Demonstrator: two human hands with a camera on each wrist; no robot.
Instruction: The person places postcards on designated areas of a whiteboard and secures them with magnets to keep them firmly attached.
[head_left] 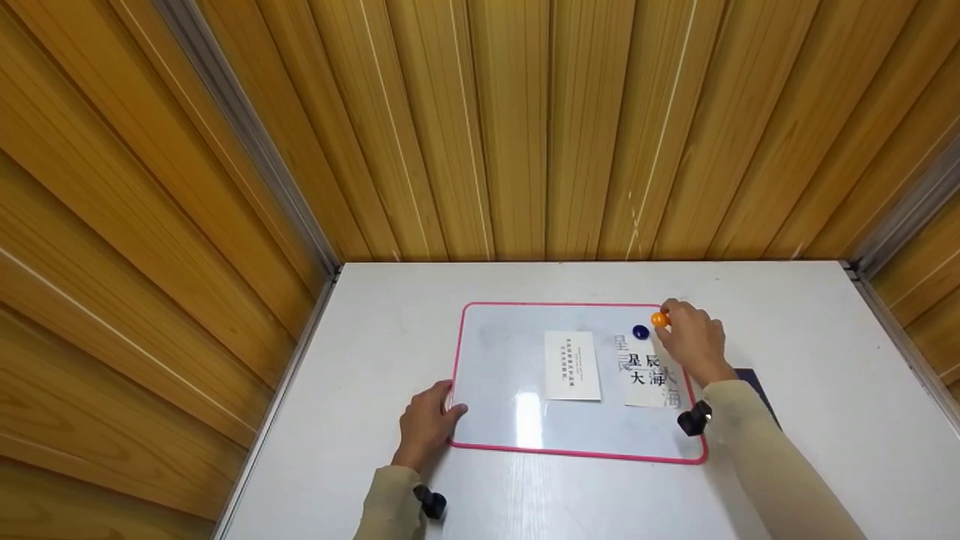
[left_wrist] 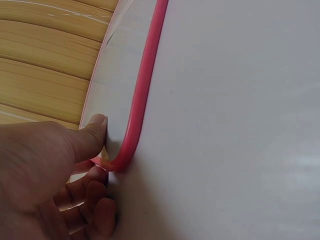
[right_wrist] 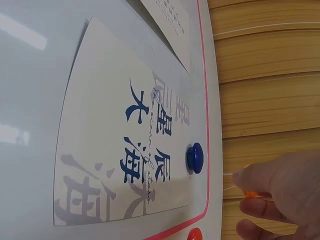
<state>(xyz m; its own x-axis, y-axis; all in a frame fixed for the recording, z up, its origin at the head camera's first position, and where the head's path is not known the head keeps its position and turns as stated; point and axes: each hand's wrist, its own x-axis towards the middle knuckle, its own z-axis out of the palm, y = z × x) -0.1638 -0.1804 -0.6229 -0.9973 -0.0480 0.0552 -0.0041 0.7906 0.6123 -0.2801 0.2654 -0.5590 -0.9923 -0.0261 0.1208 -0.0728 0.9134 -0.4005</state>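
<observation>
Being seemingly positioned mid-right for pressing, an orange magnet is being pinched by the right hand, the whiteboard by the left hand.

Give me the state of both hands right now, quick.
Left hand: holding the whiteboard by its edge.
Right hand: holding an orange magnet.

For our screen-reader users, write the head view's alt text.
A right hand pinches a round orange magnet near the upper right corner of a pink-framed whiteboard, beside a round blue magnet at a printed white card's top edge. The left hand grips the board's left edge; another printed white card lies mid-board.
</observation>
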